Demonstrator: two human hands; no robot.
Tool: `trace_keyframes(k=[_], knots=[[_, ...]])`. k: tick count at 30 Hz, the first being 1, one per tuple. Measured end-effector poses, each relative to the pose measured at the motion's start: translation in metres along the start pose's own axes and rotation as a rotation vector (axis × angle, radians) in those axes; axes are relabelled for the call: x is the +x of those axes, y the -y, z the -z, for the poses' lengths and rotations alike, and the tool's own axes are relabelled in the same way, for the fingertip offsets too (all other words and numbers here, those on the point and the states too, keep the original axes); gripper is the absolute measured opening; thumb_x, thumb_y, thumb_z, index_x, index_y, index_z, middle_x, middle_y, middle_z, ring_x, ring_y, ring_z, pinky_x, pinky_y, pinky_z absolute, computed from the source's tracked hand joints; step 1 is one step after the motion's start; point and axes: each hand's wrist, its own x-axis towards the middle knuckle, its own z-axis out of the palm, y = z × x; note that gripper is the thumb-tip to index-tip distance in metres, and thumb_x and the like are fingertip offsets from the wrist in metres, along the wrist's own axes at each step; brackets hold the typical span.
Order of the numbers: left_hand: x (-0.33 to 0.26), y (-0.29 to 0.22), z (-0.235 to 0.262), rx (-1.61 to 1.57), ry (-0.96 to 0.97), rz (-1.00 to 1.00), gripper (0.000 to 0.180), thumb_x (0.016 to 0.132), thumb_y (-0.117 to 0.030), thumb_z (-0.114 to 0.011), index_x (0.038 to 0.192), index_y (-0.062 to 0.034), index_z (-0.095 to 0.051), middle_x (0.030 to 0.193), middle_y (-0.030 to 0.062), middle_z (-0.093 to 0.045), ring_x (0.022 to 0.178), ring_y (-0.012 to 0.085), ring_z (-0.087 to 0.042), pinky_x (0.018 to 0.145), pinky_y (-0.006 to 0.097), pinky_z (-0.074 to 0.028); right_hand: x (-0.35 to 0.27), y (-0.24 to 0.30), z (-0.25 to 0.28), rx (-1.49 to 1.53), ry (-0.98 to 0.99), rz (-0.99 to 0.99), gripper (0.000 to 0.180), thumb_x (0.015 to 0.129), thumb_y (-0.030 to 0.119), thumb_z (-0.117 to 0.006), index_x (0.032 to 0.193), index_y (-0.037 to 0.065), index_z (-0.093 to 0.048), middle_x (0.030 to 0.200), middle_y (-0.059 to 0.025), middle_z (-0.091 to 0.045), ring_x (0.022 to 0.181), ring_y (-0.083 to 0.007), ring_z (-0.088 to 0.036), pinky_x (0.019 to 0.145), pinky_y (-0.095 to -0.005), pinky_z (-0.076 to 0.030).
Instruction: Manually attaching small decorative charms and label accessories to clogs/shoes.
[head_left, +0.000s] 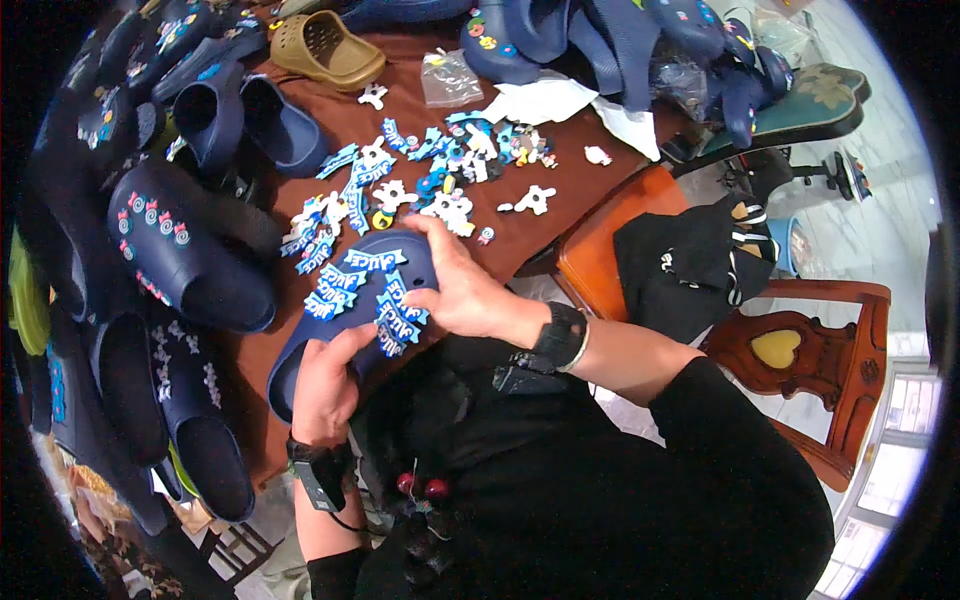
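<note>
My left hand point(325, 385) grips the heel end of a navy blue clog point(345, 310) held over the table's near edge. Several blue and white lettered charms point(340, 285) sit on the clog's upper. My right hand point(460, 285) rests on the toe end of the same clog, thumb and fingers pressing on a charm there. A loose heap of blue and white charms point(440, 175) lies on the brown table point(420, 100) just beyond the clog.
Many navy clogs point(185, 250) crowd the table's left side and back edge. A tan clog point(325, 48) sits at the back, near a clear plastic bag point(448, 78) and white paper point(545, 100). A wooden chair point(800, 340) with black cloth stands at the right.
</note>
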Motion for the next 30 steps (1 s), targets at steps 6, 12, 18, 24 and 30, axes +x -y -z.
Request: trace_keyframes(k=[6, 12, 18, 24, 30], knots=[[-0.002, 0.001, 0.0, 0.018, 0.022, -0.084, 0.04, 0.083, 0.004, -0.06, 0.123, 0.005, -0.055, 0.116, 0.0123, -0.065, 0.105, 0.0228, -0.064, 0.095, 0.036, -0.049, -0.002, 0.0, 0.006, 0.054, 0.034, 0.017, 0.078, 0.076, 0.002, -0.073, 0.139, 0.003, -0.027, 0.136, -0.0208, -0.042, 0.13, -0.035, -0.04, 0.11, -0.0417, -0.032], [-0.003, -0.001, -0.005, -0.045, 0.042, -0.075, 0.045, 0.082, 0.005, -0.059, 0.127, 0.0023, -0.051, 0.115, 0.0134, -0.065, 0.103, 0.0255, -0.065, 0.095, 0.038, -0.051, 0.006, 0.002, 0.036, -0.078, 0.255, 0.138, 0.07, 0.081, 0.012, -0.073, 0.137, 0.004, -0.031, 0.133, -0.0187, -0.045, 0.126, -0.0277, -0.045, 0.106, -0.0381, -0.037], [-0.003, -0.001, 0.002, -0.076, 0.038, -0.02, 0.049, 0.08, 0.007, -0.061, 0.128, 0.0024, -0.05, 0.117, 0.0137, -0.064, 0.106, 0.0262, -0.064, 0.096, 0.04, -0.051, 0.079, -0.005, 0.104, -0.345, 0.136, 0.084, 0.018, 0.081, 0.011, -0.068, 0.097, 0.002, -0.066, 0.1, -0.0142, -0.068, 0.092, -0.0292, -0.067, 0.081, -0.037, -0.053], [-0.002, -0.003, 0.003, -0.051, 0.025, -0.032, 0.048, 0.08, 0.007, -0.061, 0.127, 0.0023, -0.051, 0.117, 0.013, -0.064, 0.106, 0.026, -0.064, 0.097, 0.04, -0.05, 0.165, -0.032, 0.154, -0.997, -0.03, 0.303, 0.026, 0.072, 0.012, -0.074, 0.097, 0.007, -0.068, 0.098, -0.0125, -0.067, 0.094, -0.0357, -0.058, 0.081, -0.0454, -0.047], [-0.001, -0.002, 0.004, -0.056, 0.008, 0.001, 0.043, 0.082, 0.007, -0.06, 0.125, 0.0036, -0.053, 0.117, 0.0127, -0.064, 0.105, 0.0249, -0.064, 0.095, 0.038, -0.05, 0.2, -0.06, 0.152, -1.074, 0.114, 0.18, 0.028, 0.072, 0.013, -0.077, 0.099, 0.009, -0.069, 0.096, -0.0111, -0.069, 0.093, -0.0327, -0.064, 0.079, -0.0438, -0.048]])
